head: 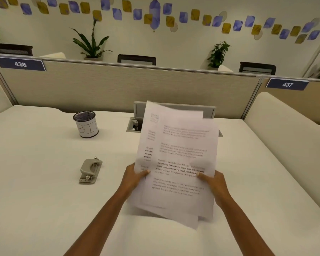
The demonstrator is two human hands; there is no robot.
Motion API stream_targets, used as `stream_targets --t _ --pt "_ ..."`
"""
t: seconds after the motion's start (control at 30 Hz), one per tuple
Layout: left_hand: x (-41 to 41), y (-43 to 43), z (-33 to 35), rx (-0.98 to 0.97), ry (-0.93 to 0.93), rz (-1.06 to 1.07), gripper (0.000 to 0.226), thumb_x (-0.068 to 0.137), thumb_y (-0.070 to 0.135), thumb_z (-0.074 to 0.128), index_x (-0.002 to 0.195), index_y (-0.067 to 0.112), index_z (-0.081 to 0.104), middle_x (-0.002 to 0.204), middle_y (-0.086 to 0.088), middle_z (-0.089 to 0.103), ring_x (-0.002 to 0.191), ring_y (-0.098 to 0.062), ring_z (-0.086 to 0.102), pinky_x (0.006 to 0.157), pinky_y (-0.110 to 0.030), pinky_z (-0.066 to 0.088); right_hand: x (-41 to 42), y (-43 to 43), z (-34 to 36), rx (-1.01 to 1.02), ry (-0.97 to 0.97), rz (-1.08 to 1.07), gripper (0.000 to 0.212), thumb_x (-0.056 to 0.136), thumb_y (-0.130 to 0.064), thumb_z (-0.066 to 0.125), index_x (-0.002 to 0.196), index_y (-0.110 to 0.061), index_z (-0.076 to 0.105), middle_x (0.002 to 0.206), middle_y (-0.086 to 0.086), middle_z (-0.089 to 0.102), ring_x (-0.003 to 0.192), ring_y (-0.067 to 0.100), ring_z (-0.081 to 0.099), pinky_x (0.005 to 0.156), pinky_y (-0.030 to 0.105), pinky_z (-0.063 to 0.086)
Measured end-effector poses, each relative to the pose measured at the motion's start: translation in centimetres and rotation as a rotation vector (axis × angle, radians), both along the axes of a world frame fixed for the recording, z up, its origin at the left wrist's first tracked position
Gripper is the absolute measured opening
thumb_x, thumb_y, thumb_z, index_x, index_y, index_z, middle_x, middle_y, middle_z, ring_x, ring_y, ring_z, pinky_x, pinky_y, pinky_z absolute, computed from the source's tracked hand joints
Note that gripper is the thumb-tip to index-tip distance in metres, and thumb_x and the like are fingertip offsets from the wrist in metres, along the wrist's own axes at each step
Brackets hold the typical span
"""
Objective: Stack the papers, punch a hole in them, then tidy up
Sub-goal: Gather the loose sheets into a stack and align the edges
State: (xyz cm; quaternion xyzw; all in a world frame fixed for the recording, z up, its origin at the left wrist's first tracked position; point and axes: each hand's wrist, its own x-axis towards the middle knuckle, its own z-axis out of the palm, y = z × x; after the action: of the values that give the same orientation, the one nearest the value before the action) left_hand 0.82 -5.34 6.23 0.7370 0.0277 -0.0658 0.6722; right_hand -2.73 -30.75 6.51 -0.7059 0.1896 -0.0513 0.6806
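Observation:
Several printed white papers [177, 159] are held up above the white desk [44, 191], fanned unevenly so their edges do not line up. My left hand [135, 177] grips their left edge with the thumb on top. My right hand [213, 183] grips the right edge the same way. A grey hole punch [90, 171] lies flat on the desk to the left of my left hand, apart from it. Further back on the left stands a mesh cup [86, 124] wrapped in paper lettered "BIN".
An open cable hatch [135, 124] is set into the desk behind the papers, partly hidden by them. A beige partition [118, 85] with signs 436 and 437 closes the far side. A padded divider [284, 133] borders the desk on the right.

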Motion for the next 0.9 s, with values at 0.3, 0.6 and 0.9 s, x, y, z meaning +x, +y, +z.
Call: stream_targets --t 0.3,0.6,0.9 --pt "1.6 0.3 5.4 -0.134 -0.265 0.099 0.022 0.077 0.002 0.067 0.095 0.013 0.061 0.088 0.003 0.064 0.077 -0.013 0.063 0.054 -0.014 0.055 0.8 2.0 5.5 -0.049 -0.373 -0.028 0.014 0.082 -0.013 0.065 0.086 -0.026 0.061 0.087 -0.002 0.066 0.080 0.020 0.064 0.067 0.029 0.054" --pt "1.5 0.6 5.7 -0.077 -0.341 0.120 0.015 0.080 0.003 0.064 0.086 0.017 0.062 0.089 0.000 0.064 0.070 -0.013 0.062 0.051 -0.012 0.054 1.0 2.6 5.5 -0.057 -0.373 -0.035 0.010 0.086 -0.010 0.059 0.089 -0.020 0.061 0.084 0.000 0.066 0.074 0.020 0.063 0.059 0.025 0.053" --pt "1.5 1.4 4.7 -0.071 -0.277 0.030 0.023 0.079 0.002 0.065 0.085 0.023 0.060 0.083 0.007 0.063 0.075 -0.009 0.061 0.049 -0.008 0.051 1.3 2.5 4.8 -0.068 -0.315 0.051 0.030 0.082 -0.009 0.064 0.109 -0.017 0.052 0.103 0.004 0.062 0.089 0.022 0.061 0.069 0.026 0.052"
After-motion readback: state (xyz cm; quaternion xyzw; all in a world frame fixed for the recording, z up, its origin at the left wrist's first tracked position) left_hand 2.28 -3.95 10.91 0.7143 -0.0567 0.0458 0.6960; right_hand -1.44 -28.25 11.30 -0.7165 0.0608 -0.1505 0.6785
